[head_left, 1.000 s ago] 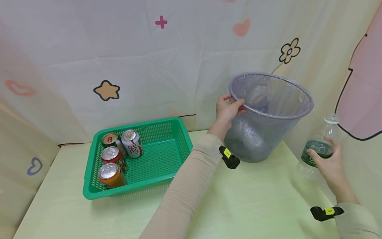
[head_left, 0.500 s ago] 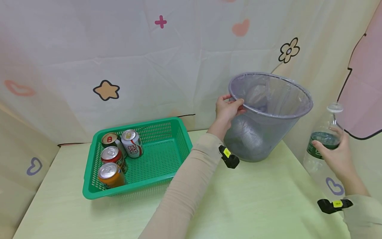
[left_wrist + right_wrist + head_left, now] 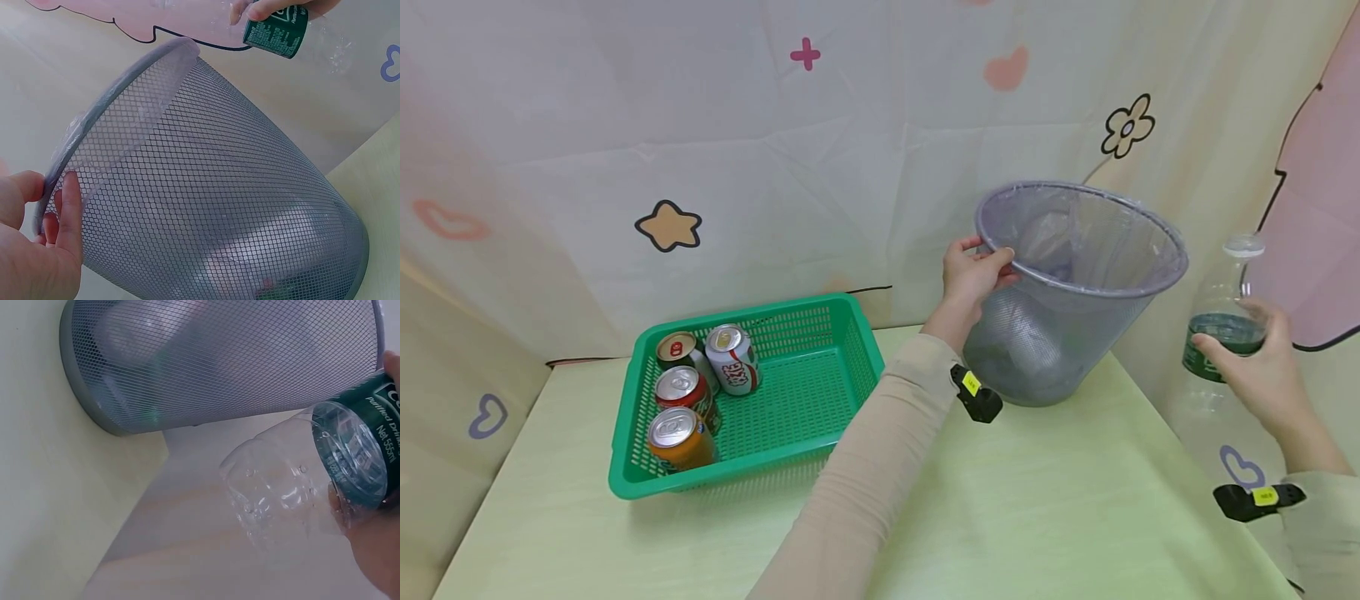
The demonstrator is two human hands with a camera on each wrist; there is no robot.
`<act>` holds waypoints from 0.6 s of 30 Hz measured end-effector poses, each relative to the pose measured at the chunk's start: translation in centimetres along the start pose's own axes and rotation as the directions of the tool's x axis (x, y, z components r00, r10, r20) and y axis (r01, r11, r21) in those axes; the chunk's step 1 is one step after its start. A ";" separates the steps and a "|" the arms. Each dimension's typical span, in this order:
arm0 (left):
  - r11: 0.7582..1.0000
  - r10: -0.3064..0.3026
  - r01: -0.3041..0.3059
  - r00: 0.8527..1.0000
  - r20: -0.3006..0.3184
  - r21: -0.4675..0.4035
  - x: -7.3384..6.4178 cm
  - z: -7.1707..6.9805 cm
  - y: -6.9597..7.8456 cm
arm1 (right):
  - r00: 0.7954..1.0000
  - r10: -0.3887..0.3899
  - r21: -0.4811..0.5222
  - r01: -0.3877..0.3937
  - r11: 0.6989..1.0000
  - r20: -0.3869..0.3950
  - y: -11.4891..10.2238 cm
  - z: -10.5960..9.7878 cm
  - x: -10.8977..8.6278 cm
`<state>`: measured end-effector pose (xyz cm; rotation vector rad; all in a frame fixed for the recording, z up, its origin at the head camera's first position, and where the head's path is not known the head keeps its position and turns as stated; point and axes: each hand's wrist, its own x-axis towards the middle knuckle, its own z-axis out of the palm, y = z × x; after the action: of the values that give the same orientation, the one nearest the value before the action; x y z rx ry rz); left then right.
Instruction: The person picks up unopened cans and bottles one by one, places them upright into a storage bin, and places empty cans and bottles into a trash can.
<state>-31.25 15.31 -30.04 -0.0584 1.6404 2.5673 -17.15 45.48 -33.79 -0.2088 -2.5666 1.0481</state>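
Observation:
My left hand (image 3: 972,275) pinches the near-left rim of a grey wire-mesh wastebasket (image 3: 1037,350) lined with a clear bag. Thumb outside and fingers under the rim show in the left wrist view, on the mesh wall (image 3: 187,156). Out past the table's right edge, my right hand (image 3: 1270,375) grips a clear plastic bottle (image 3: 1221,337) around its green label. The bottle stands roughly upright, its white-topped neck upward, to the right of the wastebasket and apart from it. In the right wrist view its clear base (image 3: 269,481) looks bare of liquid. Blurred clear and green shapes show through the mesh.
A green plastic basket (image 3: 850,333) sits on the left of the pale table (image 3: 1037,500). Inside its left part stand several drink cans, among them a white can (image 3: 733,367), a red can (image 3: 700,406) and an orange can (image 3: 692,450). A printed curtain (image 3: 820,167) hangs behind.
The right hand has carried the bottle rightward and upward, farther from the table edge. The left hand, the wastebasket and the green basket stay in place.

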 end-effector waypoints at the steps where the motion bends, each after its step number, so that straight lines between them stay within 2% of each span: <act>1: 1.000 -0.001 0.001 1.000 -0.001 0.000 0.0 0.0 0.0 | 1.000 0.003 -0.013 -0.003 1.000 0.001 -0.1 -0.1 0.1; 7: 1.000 -0.005 0.005 1.000 -0.010 0.006 -0.1 0.0 0.1 | 1.000 0.026 -0.074 -0.026 0.997 -0.003 -0.9 -0.7 0.6; 18: 1.000 -0.011 0.011 1.000 -0.013 0.017 -0.1 0.1 0.2 | 1.000 -0.008 -0.126 0.005 0.992 -0.018 -2.3 -2.2 1.7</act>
<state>-31.21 15.36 -29.84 -0.0830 1.6622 2.5500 -17.90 45.70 -30.25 -0.2409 -2.6169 0.8785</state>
